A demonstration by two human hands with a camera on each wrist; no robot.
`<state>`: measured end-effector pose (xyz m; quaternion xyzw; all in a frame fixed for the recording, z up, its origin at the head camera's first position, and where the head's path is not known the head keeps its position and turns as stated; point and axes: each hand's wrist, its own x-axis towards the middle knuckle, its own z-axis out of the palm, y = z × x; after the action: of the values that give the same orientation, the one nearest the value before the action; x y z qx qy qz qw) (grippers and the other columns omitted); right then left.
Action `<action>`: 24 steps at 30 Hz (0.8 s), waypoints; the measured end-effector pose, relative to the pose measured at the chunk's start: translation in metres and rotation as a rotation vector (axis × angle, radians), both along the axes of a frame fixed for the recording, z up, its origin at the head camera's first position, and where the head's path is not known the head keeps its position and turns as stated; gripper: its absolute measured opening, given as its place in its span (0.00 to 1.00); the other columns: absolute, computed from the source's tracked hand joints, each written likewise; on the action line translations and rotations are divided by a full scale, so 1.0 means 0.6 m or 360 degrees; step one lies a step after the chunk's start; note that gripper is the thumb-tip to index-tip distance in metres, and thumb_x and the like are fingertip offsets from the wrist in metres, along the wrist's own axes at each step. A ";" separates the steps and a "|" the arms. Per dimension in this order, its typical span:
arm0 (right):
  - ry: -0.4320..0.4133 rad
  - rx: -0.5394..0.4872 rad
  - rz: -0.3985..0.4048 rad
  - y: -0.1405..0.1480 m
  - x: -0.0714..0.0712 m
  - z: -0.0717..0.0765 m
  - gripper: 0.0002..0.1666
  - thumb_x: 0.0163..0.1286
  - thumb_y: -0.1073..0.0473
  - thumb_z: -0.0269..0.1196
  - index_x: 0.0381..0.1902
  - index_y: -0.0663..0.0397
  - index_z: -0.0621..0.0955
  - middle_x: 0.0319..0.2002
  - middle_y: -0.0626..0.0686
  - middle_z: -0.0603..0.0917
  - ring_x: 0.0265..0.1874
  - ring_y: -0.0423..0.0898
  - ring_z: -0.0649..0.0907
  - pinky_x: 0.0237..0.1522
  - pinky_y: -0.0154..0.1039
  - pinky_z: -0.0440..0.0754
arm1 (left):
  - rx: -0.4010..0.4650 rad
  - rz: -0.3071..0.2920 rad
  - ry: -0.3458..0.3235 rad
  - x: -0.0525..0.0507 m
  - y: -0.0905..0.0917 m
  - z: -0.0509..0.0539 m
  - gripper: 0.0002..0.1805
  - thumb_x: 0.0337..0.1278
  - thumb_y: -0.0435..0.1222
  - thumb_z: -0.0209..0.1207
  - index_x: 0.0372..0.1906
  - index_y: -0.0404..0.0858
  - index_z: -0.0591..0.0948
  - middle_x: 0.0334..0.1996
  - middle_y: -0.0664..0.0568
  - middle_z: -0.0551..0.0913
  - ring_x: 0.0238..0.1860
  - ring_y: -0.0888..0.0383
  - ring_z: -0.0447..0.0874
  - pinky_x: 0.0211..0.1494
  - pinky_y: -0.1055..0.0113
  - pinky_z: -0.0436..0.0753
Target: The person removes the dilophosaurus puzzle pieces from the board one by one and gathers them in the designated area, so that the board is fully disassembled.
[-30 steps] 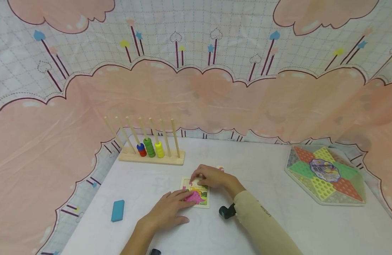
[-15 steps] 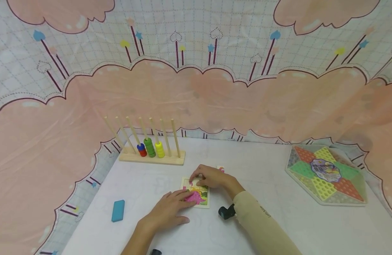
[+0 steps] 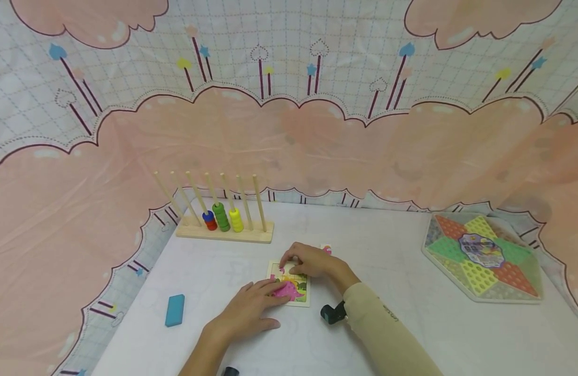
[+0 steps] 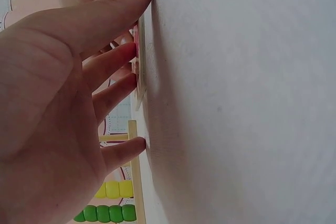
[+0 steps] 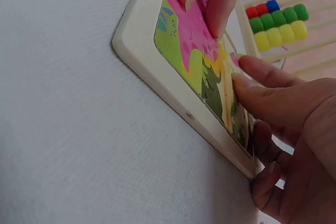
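Observation:
A small wooden dinosaur puzzle lies flat on the white table, its pale frame around a picture with a pink dinosaur. My left hand rests with fairly straight fingers on the puzzle's left part; its thumb and little finger are off the picture. From the far side my right hand reaches over the upper part. In the right wrist view its thumb and index finger pinch a puzzle piece with pink on it, mostly hidden. Another puzzle piece lies on the table just beyond the right hand.
A wooden bead counter with upright rods stands at the back left. A blue block lies at the left. A hexagonal star-pattern game board is at the right. A printed curtain hangs behind the table.
Both hands stay almost where they were on the puzzle. The right fingers shift only very slightly; the whole head view drifts a little.

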<state>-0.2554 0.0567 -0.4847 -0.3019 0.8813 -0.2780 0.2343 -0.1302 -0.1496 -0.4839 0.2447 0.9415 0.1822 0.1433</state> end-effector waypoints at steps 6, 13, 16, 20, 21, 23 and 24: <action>-0.0004 -0.0027 -0.0007 0.001 0.001 0.000 0.12 0.71 0.60 0.66 0.48 0.37 0.87 0.52 0.47 0.81 0.43 0.42 0.75 0.51 0.37 0.77 | 0.0029 -0.0017 0.0017 0.003 0.001 0.003 0.31 0.58 0.50 0.70 0.68 0.57 0.78 0.76 0.52 0.71 0.79 0.45 0.63 0.74 0.29 0.65; 0.0010 -0.0066 -0.0024 0.003 0.004 -0.002 0.12 0.71 0.60 0.67 0.48 0.37 0.86 0.52 0.47 0.82 0.43 0.43 0.76 0.51 0.38 0.78 | 0.0029 -0.0006 0.0006 0.004 0.001 0.003 0.32 0.58 0.51 0.70 0.68 0.58 0.78 0.76 0.52 0.71 0.79 0.45 0.63 0.75 0.30 0.64; 0.0001 -0.0090 -0.0022 0.004 0.005 -0.003 0.12 0.71 0.60 0.66 0.48 0.37 0.86 0.49 0.47 0.83 0.43 0.43 0.77 0.51 0.38 0.78 | 0.0023 0.0002 0.0004 0.003 0.001 0.001 0.32 0.58 0.51 0.70 0.69 0.58 0.78 0.76 0.52 0.71 0.79 0.45 0.62 0.75 0.30 0.64; -0.0019 -0.0130 -0.0013 0.006 0.006 -0.003 0.11 0.72 0.61 0.66 0.48 0.39 0.86 0.45 0.46 0.82 0.42 0.43 0.77 0.51 0.38 0.78 | 0.0010 0.0002 0.0011 0.002 0.001 0.000 0.32 0.58 0.51 0.70 0.69 0.58 0.78 0.76 0.52 0.71 0.79 0.45 0.63 0.75 0.30 0.64; -0.0024 -0.0139 -0.0013 0.006 0.006 -0.003 0.11 0.72 0.61 0.66 0.48 0.39 0.86 0.44 0.46 0.82 0.42 0.43 0.77 0.51 0.38 0.77 | 0.0009 0.0004 0.0009 0.001 0.001 0.000 0.32 0.58 0.51 0.70 0.69 0.58 0.78 0.76 0.52 0.71 0.79 0.45 0.62 0.76 0.30 0.64; -0.0032 -0.0154 -0.0016 0.006 0.006 -0.002 0.11 0.71 0.61 0.66 0.48 0.40 0.86 0.43 0.46 0.81 0.42 0.43 0.76 0.49 0.37 0.77 | 0.0005 0.0008 0.0002 0.001 0.001 -0.001 0.32 0.58 0.51 0.69 0.69 0.58 0.77 0.76 0.53 0.71 0.79 0.45 0.62 0.76 0.30 0.64; -0.0038 -0.0161 -0.0018 0.006 0.006 -0.002 0.11 0.71 0.60 0.67 0.48 0.40 0.86 0.42 0.46 0.81 0.41 0.43 0.76 0.48 0.37 0.76 | 0.0002 0.0012 -0.0005 0.000 0.001 -0.001 0.32 0.58 0.51 0.69 0.69 0.58 0.77 0.76 0.53 0.71 0.79 0.45 0.62 0.76 0.30 0.64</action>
<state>-0.2515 0.0606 -0.4857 -0.3051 0.8649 -0.3273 0.2276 -0.1299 -0.1490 -0.4844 0.2410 0.9420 0.1837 0.1440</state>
